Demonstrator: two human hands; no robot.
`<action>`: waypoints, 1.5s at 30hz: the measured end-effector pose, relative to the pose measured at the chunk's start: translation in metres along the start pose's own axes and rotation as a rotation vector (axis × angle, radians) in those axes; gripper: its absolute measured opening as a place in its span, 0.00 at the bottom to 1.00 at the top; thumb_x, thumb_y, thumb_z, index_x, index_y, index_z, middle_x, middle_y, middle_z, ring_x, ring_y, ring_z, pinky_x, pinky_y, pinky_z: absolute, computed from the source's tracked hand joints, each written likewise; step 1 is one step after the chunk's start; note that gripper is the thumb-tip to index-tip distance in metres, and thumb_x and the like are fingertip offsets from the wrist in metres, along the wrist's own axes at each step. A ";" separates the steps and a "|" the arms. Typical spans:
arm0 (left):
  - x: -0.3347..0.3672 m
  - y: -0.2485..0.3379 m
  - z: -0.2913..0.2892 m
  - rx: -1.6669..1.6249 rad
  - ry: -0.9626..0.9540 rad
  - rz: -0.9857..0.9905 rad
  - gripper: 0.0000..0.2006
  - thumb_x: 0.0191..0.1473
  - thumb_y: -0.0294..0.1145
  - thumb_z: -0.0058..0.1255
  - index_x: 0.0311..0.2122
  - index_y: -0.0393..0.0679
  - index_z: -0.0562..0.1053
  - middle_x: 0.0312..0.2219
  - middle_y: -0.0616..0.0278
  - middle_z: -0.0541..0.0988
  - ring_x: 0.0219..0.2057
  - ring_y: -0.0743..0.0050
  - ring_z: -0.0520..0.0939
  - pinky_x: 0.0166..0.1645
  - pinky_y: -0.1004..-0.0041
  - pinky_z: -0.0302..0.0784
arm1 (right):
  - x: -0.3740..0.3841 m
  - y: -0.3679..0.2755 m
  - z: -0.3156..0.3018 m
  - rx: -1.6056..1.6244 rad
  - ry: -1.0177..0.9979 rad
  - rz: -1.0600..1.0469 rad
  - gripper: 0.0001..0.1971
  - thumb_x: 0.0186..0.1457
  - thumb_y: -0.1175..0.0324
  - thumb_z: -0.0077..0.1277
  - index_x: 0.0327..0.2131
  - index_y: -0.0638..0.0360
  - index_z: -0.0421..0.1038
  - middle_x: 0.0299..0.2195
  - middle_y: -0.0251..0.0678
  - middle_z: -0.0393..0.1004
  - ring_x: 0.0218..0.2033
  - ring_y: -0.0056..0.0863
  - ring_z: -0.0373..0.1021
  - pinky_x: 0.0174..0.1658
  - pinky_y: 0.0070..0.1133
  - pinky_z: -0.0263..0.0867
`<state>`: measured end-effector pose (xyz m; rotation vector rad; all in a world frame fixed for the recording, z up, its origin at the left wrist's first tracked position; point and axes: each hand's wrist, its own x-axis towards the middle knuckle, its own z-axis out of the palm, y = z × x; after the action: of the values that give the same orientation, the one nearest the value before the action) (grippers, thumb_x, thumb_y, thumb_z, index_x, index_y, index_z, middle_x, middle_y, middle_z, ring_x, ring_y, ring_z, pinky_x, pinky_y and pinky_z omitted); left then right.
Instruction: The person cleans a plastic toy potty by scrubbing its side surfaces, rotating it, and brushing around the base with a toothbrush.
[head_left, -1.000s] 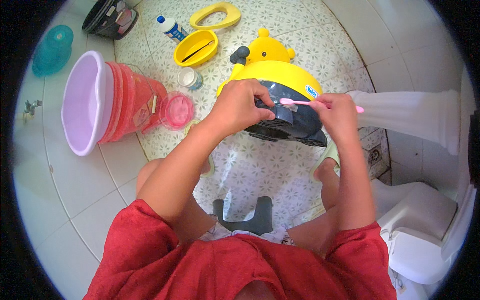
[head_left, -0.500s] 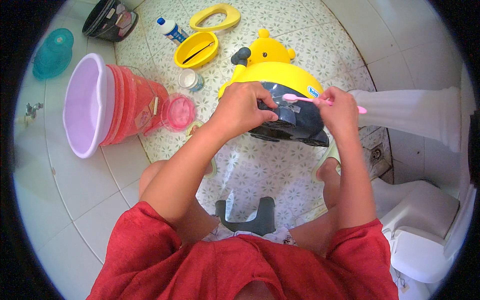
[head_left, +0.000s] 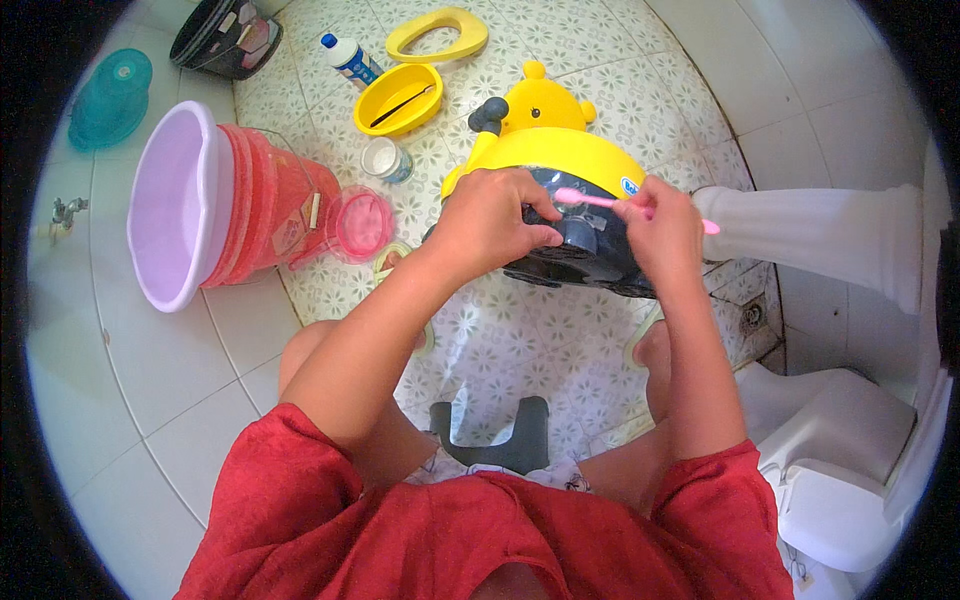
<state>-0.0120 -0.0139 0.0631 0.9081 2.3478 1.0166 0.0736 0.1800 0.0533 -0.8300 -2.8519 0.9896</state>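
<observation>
I see one yellow child's potty (head_left: pixel 560 160) with a dark underside, tipped on the patterned floor (head_left: pixel 520 330) just above the middle of my view. My left hand (head_left: pixel 490 220) is curled over its dark base, fingers bent and gripping the edge. My right hand (head_left: pixel 660 235) is closed around one pink toothbrush (head_left: pixel 610 202), whose head lies at 9 o'clock from that hand, against the dark base beside my left fingertips.

At 11 o'clock from the potty I count one yellow bowl (head_left: pixel 398 98) with a dark stick in it, one yellow seat ring (head_left: pixel 437 33) above it, and one white bottle with a blue cap (head_left: pixel 350 58) beside them. One small round jar (head_left: pixel 384 158) stands between the bowl and the potty. At 9 o'clock lies a stack of buckets on its side (head_left: pixel 215 205), a lilac one outermost over red ones; I cannot count the red ones exactly. One pink lid (head_left: pixel 362 224) sits next to them. One teal tub (head_left: pixel 110 98) is at 10 o'clock, one dark basket (head_left: pixel 226 38) near 11. One white pipe (head_left: pixel 820 245) runs off at 3 o'clock.
</observation>
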 end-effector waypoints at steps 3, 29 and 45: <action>-0.002 -0.001 0.002 0.006 0.011 0.013 0.11 0.36 0.30 0.68 0.29 0.42 0.80 0.27 0.59 0.81 0.28 0.67 0.82 0.35 0.73 0.77 | 0.003 -0.002 -0.003 -0.040 0.079 0.001 0.10 0.43 0.66 0.62 0.23 0.61 0.72 0.23 0.46 0.74 0.30 0.47 0.69 0.33 0.37 0.64; -0.006 -0.003 0.010 0.115 0.096 0.235 0.10 0.38 0.33 0.65 0.30 0.45 0.80 0.30 0.61 0.82 0.33 0.61 0.81 0.38 0.68 0.77 | 0.001 -0.008 0.003 -0.080 0.090 -0.066 0.08 0.44 0.69 0.60 0.23 0.60 0.71 0.24 0.43 0.75 0.30 0.46 0.68 0.34 0.37 0.64; -0.011 -0.004 0.016 0.178 0.184 0.386 0.08 0.37 0.28 0.64 0.28 0.45 0.79 0.27 0.63 0.80 0.30 0.64 0.80 0.35 0.70 0.77 | -0.001 -0.016 0.010 -0.122 0.118 -0.163 0.06 0.48 0.68 0.56 0.24 0.60 0.72 0.24 0.45 0.74 0.29 0.46 0.71 0.32 0.38 0.65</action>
<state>0.0038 -0.0156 0.0511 1.4340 2.5022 1.0854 0.0648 0.1630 0.0544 -0.6274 -2.8457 0.7302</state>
